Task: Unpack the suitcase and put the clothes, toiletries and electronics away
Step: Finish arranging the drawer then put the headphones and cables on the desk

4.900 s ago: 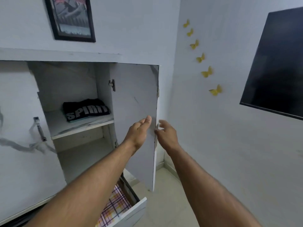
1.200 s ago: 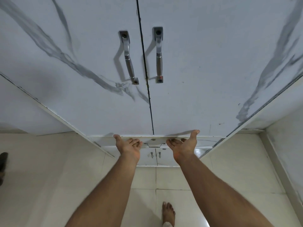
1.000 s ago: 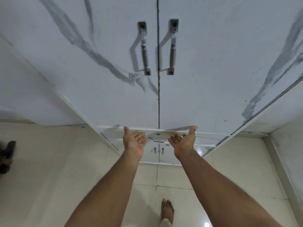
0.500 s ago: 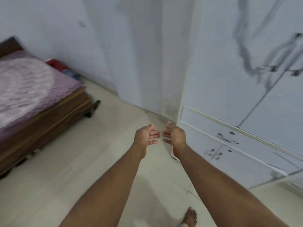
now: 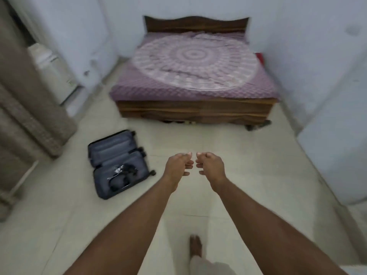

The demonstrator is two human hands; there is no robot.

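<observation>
Fingers (image 5: 186, 167) on both hands hang loosely curled, clamped on nothing. Beyond them stands the bed (image 5: 195, 76) with its purple cover, against the far wall. On the floor (image 5: 248, 175), left of the left hand (image 5: 178, 165) and right hand (image 5: 211, 165), the suitcase (image 5: 119, 163) lies opened flat, dark cables (image 5: 123, 175) in its near half.

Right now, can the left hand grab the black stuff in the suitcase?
Probably not yet. The left hand hangs empty in the air, and the suitcase lies open on the floor, lower and off to the left. Nothing blocks the dark cables inside; the person would likely need to step closer and bend.
</observation>
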